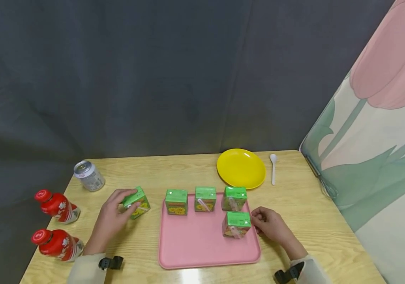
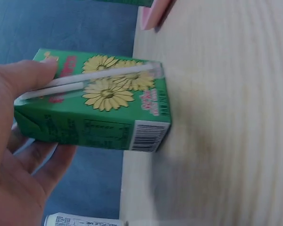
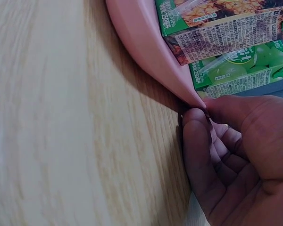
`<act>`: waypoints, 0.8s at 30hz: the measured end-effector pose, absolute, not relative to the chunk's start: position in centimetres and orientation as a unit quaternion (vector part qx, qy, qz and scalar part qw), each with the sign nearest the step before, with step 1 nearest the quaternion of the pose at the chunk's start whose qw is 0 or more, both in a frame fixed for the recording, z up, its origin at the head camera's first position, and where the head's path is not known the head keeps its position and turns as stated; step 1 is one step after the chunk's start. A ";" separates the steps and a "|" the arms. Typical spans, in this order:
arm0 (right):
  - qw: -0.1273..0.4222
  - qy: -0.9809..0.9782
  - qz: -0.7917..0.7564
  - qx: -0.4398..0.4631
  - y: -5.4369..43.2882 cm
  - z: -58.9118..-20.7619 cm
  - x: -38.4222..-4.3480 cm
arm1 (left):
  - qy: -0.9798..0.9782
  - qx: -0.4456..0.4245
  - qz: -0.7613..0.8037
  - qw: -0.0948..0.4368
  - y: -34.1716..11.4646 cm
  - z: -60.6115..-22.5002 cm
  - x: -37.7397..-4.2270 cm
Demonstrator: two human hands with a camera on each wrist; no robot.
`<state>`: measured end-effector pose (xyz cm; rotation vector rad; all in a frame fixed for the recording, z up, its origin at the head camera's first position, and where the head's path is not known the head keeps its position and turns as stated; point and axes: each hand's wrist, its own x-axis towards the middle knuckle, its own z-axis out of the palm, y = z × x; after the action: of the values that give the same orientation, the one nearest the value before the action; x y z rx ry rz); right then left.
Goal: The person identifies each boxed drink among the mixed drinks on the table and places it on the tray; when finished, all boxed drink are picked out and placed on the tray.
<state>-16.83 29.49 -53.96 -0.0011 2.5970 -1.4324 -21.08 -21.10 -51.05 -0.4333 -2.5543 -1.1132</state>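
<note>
My left hand (image 1: 114,213) grips a green juice box (image 1: 140,206) by its upper end, left of the pink tray (image 1: 199,248). In the left wrist view the box (image 2: 104,96) shows yellow flowers, a wrapped white straw on its face and a barcode at the bottom; the thumb lies on the front, other fingers behind. My right hand (image 1: 271,225) pinches the tray's right rim (image 3: 153,61) between thumb and curled index finger. Several green juice boxes stand on the tray: three along its back edge, such as the left one (image 1: 176,203), and one (image 1: 236,225) nearer, by the right rim.
At the left stand two red bottles (image 1: 60,207) (image 1: 60,245) with a silver can (image 1: 89,176) behind them. A yellow plate (image 1: 240,167) lies behind the tray, a white spoon (image 1: 273,169) beside it. A whisk (image 1: 321,179) is at the table's right edge.
</note>
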 end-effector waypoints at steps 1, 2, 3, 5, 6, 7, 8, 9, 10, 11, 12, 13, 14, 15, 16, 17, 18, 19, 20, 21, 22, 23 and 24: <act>0.088 0.871 -0.483 0.000 29.4 -54.0 -16.8 | -0.896 -0.152 -0.388 0.155 -21.2 -51.0 -21.0; 0.088 0.871 -0.483 -0.003 29.4 -54.0 -16.7 | -0.897 -0.156 -0.385 0.153 -21.3 -50.9 -21.0; 0.086 0.871 -0.483 -0.007 29.4 -53.9 -16.7 | -0.897 -0.163 -0.381 0.151 -21.4 -50.8 -20.8; 0.085 0.870 -0.485 -0.012 29.3 -53.8 -16.6 | -0.895 -0.175 -0.381 0.151 -21.4 -50.4 -20.5; 0.085 0.870 -0.486 -0.013 29.3 -53.7 -16.5 | -0.892 -0.185 -0.382 0.154 -21.3 -50.2 -20.3; 0.083 0.869 -0.488 -0.015 29.4 -53.7 -16.5 | -0.888 -0.197 -0.384 0.159 -21.1 -50.0 -20.0; 0.082 0.868 -0.489 -0.016 29.4 -53.6 -16.5 | -0.881 -0.211 -0.390 0.165 -20.9 -49.7 -19.8; 0.081 0.868 -0.490 -0.016 29.4 -53.6 -16.4 | -0.873 -0.227 -0.397 0.170 -20.6 -49.4 -19.5; 0.081 0.867 -0.491 -0.014 29.4 -53.6 -16.4 | -0.864 -0.243 -0.404 0.177 -20.3 -49.1 -19.2; 0.081 0.867 -0.491 -0.012 29.5 -53.6 -16.4 | -0.856 -0.260 -0.408 0.182 -19.9 -48.8 -19.0; 0.080 0.868 -0.490 -0.008 29.5 -53.6 -16.4 | -0.849 -0.276 -0.411 0.185 -19.4 -48.5 -18.7; 0.081 0.869 -0.489 -0.007 29.6 -53.5 -16.4 | -0.842 -0.291 -0.415 0.187 -18.9 -48.2 -18.4; 0.082 0.870 -0.487 -0.004 29.6 -53.5 -16.4 | -0.835 -0.307 -0.417 0.186 -18.4 -48.0 -18.2; 0.083 0.871 -0.485 -0.003 29.6 -53.5 -16.4 | -0.832 -0.318 -0.416 0.181 -17.9 -47.8 -17.9; 0.083 0.872 -0.483 -0.001 29.5 -53.5 -16.5 | -0.830 -0.328 -0.417 0.173 -17.4 -47.6 -17.7; 0.084 0.873 -0.481 0.001 29.5 -53.6 -16.5 | -0.828 -0.338 -0.418 0.163 -16.8 -47.5 -17.5; 0.084 0.874 -0.479 0.004 29.5 -53.6 -16.5 | -0.825 -0.347 -0.421 0.151 -16.2 -47.5 -17.3; 0.083 0.874 -0.478 0.004 29.5 -53.6 -16.5 | -0.821 -0.356 -0.424 0.140 -15.5 -47.6 -17.2; 0.082 0.875 -0.478 0.005 29.4 -53.7 -16.5 | -0.817 -0.365 -0.427 0.128 -14.9 -47.7 -17.2; 0.080 0.875 -0.477 0.003 29.4 -53.7 -16.5 | -0.815 -0.369 -0.430 0.117 -14.2 -47.8 -17.1; 0.079 0.875 -0.478 0.003 29.4 -53.7 -16.5 | -0.812 -0.377 -0.432 0.111 -13.5 -48.0 -17.1; 0.077 0.875 -0.478 0.001 29.4 -53.7 -16.5 | -0.810 -0.381 -0.434 0.105 -12.8 -48.2 -17.0; 0.076 0.875 -0.478 0.000 29.4 -53.8 -16.6 | -0.807 -0.385 -0.436 0.100 -12.1 -48.4 -17.0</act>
<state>-16.58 29.36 -53.79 0.0010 2.6240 -1.4316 -16.97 -12.11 -48.38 -1.1393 -2.3869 -1.2889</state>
